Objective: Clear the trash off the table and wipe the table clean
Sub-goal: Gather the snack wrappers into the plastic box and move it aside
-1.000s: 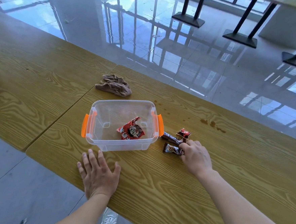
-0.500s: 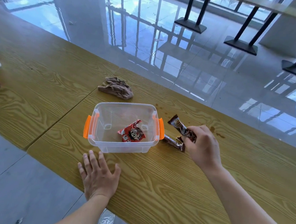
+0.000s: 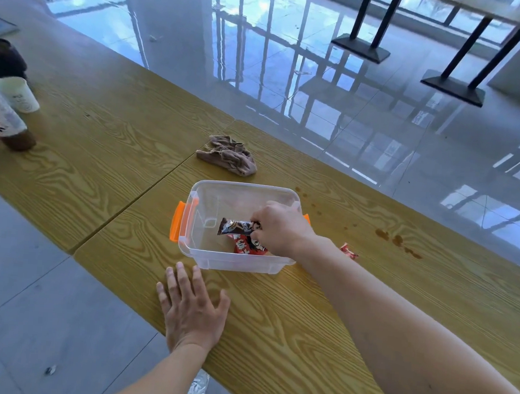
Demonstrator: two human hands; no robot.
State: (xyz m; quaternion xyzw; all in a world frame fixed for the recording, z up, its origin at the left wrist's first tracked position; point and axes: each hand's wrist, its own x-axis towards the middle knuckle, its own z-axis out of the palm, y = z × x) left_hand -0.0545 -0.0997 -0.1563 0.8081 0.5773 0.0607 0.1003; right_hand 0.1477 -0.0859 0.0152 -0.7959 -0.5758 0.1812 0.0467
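A clear plastic bin (image 3: pixel 219 191) with orange handles stands on the wooden table (image 3: pixel 305 323). My right hand (image 3: pixel 281 229) reaches inside it, shut on a brown snack wrapper (image 3: pixel 235 226) held above a red wrapper (image 3: pixel 244 246) on the bin's floor. A small red wrapper (image 3: pixel 348 251) lies on the table right of the bin, partly hidden by my forearm. My left hand (image 3: pixel 193 312) rests flat and open on the table near its front edge. A crumpled brown cloth (image 3: pixel 227 158) lies behind the bin. Brown stains (image 3: pixel 397 241) mark the table to the right.
At the far left stand a white cup (image 3: pixel 18 95), a bottle (image 3: pixel 2 123) with brown liquid and a dark object (image 3: pixel 3 59). A seam (image 3: pixel 148 192) divides two tabletops. Glossy floor and black table legs (image 3: pixel 362 34) lie beyond the far edge.
My right hand picked the brown wrapper up off the table and carried it left into the bin. The view shifted right and closer. My left hand stayed flat.
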